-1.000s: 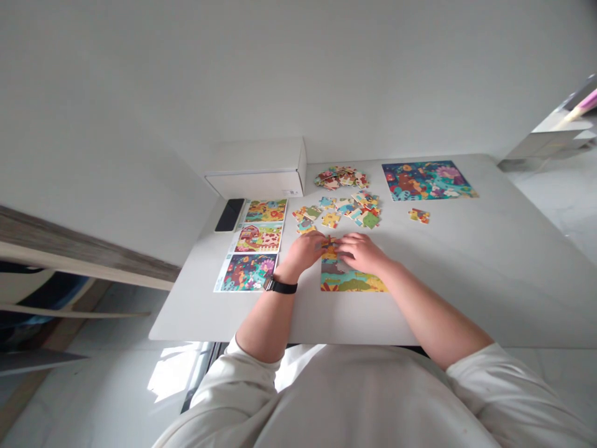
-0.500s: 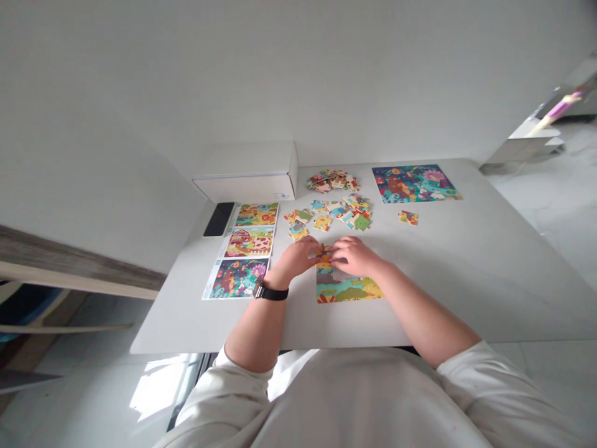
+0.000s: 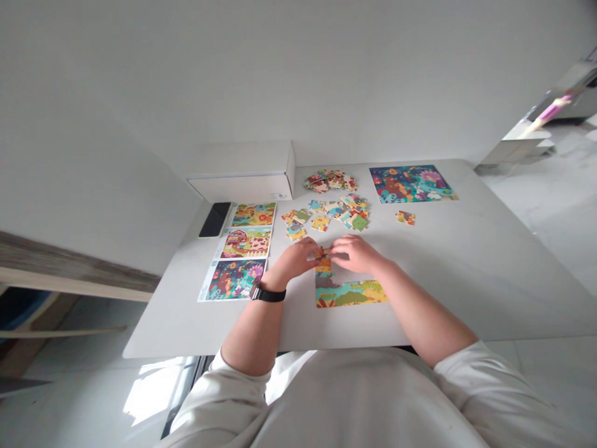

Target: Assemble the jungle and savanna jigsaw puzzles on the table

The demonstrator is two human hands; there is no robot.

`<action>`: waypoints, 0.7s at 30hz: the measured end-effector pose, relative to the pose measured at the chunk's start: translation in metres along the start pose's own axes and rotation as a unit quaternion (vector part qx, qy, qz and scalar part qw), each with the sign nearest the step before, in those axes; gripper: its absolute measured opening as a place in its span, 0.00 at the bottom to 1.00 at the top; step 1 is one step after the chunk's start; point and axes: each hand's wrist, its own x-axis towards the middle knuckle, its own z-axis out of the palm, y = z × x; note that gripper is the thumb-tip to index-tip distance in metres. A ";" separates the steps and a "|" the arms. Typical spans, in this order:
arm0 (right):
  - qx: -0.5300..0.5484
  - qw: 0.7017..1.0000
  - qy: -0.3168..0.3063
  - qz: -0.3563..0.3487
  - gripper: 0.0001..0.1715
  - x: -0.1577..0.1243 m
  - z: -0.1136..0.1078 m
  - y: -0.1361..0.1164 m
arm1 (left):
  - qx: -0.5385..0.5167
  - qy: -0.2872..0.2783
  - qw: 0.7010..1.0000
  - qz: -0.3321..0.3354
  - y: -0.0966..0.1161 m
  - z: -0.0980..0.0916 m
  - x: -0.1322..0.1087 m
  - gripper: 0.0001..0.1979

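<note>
A partly joined jigsaw puzzle [image 3: 352, 295] lies in front of me, with a filled bottom row and a column rising along its left side. At the top of that column, my left hand [image 3: 298, 256] pinches a small orange puzzle piece [image 3: 321, 252] from the left, its fingers closed. My right hand [image 3: 354, 254] has its fingertips closed on the same piece from the right. The fingers partly cover the piece, so whether it is fully joined cannot be seen. Loose puzzle pieces [image 3: 320, 223] are scattered just beyond both hands.
A heap of other pieces [image 3: 330, 180] lies at the back, near a white box [image 3: 242, 186]. A finished dark puzzle [image 3: 413, 183] and a small joined piece pair [image 3: 405, 218] are on the right. Picture sheets [image 3: 245, 242] and a black phone [image 3: 215, 219] lie on the left.
My right hand has drawn slightly up, uncovering more of the left column and the gap beside it. My left hand stays at the column's top. The camera view has shifted a little.
</note>
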 end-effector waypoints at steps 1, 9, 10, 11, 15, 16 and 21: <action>-0.003 0.999 0.030 0.024 0.13 -0.001 -0.003 0.005 | 0.000 0.003 1.000 -0.002 0.001 -0.001 0.000 0.08; -0.112 0.964 0.085 0.225 0.27 -0.012 -0.014 0.051 | 0.007 0.055 0.998 -0.026 0.003 -0.003 0.000 0.12; -0.117 0.962 0.069 0.236 0.27 -0.013 -0.014 0.054 | 0.011 0.064 0.997 -0.031 0.002 -0.003 0.000 0.12; -0.122 0.959 0.059 0.248 0.27 -0.014 -0.015 0.056 | 0.015 0.071 0.997 -0.035 0.002 -0.003 0.000 0.12; -0.151 0.935 0.057 0.317 0.21 -0.021 -0.018 0.067 | 0.029 0.084 0.995 -0.042 0.003 -0.003 -0.001 0.12; -0.159 0.925 0.062 0.339 0.20 -0.023 -0.019 0.071 | 0.031 0.087 0.995 -0.044 0.004 -0.003 -0.001 0.12; -0.188 0.886 0.089 0.414 0.22 -0.027 -0.020 0.079 | 0.024 0.095 0.994 -0.045 0.007 -0.004 0.000 0.12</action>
